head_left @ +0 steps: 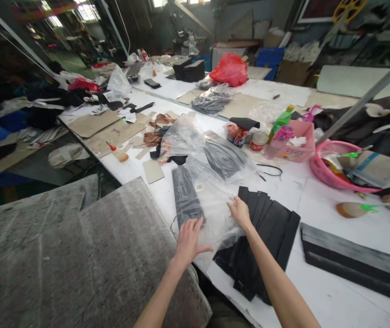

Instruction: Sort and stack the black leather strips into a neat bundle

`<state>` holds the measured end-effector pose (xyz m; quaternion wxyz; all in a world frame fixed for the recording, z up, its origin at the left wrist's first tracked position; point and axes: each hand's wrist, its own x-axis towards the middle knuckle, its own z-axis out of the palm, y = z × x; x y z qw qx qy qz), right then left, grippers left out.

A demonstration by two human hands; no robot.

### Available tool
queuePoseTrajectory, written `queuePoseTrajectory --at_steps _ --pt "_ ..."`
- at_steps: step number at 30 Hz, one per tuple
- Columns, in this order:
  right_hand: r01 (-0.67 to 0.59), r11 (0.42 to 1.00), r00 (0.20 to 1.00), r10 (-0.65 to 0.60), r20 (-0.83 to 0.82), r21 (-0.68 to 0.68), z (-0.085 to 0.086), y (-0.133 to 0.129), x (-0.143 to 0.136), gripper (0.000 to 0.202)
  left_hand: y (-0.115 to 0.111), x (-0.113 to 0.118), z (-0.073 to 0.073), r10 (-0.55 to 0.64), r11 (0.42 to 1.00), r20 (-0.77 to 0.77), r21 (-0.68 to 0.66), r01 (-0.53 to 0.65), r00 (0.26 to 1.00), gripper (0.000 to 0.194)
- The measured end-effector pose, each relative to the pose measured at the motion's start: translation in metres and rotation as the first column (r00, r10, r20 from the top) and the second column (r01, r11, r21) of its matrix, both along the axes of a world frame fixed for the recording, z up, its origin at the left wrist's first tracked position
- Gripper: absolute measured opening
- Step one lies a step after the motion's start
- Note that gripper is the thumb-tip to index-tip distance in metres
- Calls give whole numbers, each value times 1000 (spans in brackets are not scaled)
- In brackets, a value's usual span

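Everywhere, clutter on white table [317, 291]

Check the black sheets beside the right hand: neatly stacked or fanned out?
Fanned out. The black sheets overlap with stepped upper edges, partly under the clear plastic bag that the right hand touches.

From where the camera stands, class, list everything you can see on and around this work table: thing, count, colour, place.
Clear plastic bag: one, transparent, under both hands.
Bundle of strips: one, black, beside the left hand.
Fanned flat pieces: one stack, black, right of the bag.
Long strips: two or so, black, near right edge.
Basin: one, pink, right side, full of items.
Small basket: one, pink, beside the basin.
Bottle: one, green, behind the basket.
Red bag: one, far table.
Glue bottle: one, orange cap, left of centre.
Grey felt board: one, lower left.
Table: white.
Left hand: open, on the bag.
Right hand: on the bag.
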<state>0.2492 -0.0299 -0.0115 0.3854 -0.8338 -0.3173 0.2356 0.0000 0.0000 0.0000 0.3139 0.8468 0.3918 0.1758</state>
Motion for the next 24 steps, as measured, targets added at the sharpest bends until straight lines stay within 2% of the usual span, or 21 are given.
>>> queuePoseTrajectory --at_steps 2,4,6,7,9,11,12,13,14,15,17,18,20,21,24 --pt "5 1000 1000 -6 3 11 4 7 12 26 -7 -1 0 -1 998 -32 -60 -1 999 46" --pt "19 1000 1000 -19 11 18 10 7 25 28 -4 -6 -3 72 989 6 -132 -71 997 19" --pt "37 999 999 -38 22 34 17 -7 35 30 6 -15 -6 243 954 97 -206 -219 965 17" --pt "52 998 998 -53 30 44 20 -21 39 32 11 -21 -7 372 913 145 -238 -332 917 16" --pt "99 993 994 -102 49 61 24 -61 43 38 16 -34 -10 611 784 218 -303 -542 761 18" --pt "179 982 981 -183 67 64 21 -114 43 43 7 -47 -11 727 684 271 -374 -626 631 31" --pt "243 967 966 -248 69 74 16 -142 42 46 -4 -52 -11 750 657 267 -405 -636 605 38" --pt "304 950 950 -308 54 63 10 -170 39 49 -18 -55 -10 753 646 221 -428 -632 620 42" --pt "354 934 935 -355 18 44 2 -195 37 51 -35 -56 -9 730 652 143 -440 -618 668 43" --pt "407 913 913 -406 -37 17 -6 -218 33 55 -53 -54 -7 667 683 53 -441 -582 743 40" --pt "508 860 829 -505 -240 -52 -22 -251 26 63 -86 -41 -3 391 793 -31 -495 -354 920 30" --pt "544 835 775 -539 -331 -86 -28 -260 22 67 -98 -31 -1 250 823 -13 -524 -220 968 26" --pt "586 800 688 -576 -441 -129 -36 -265 17 72 -113 -5 -1 90 860 48 -507 -53 995 22" --pt "596 791 670 -585 -457 -138 -39 -262 15 73 -115 9 -2 74 879 67 -477 -34 995 22" --pt "609 782 669 -596 -445 -131 -44 -246 14 73 -106 49 -12 134 910 85 -404 -89 987 29"
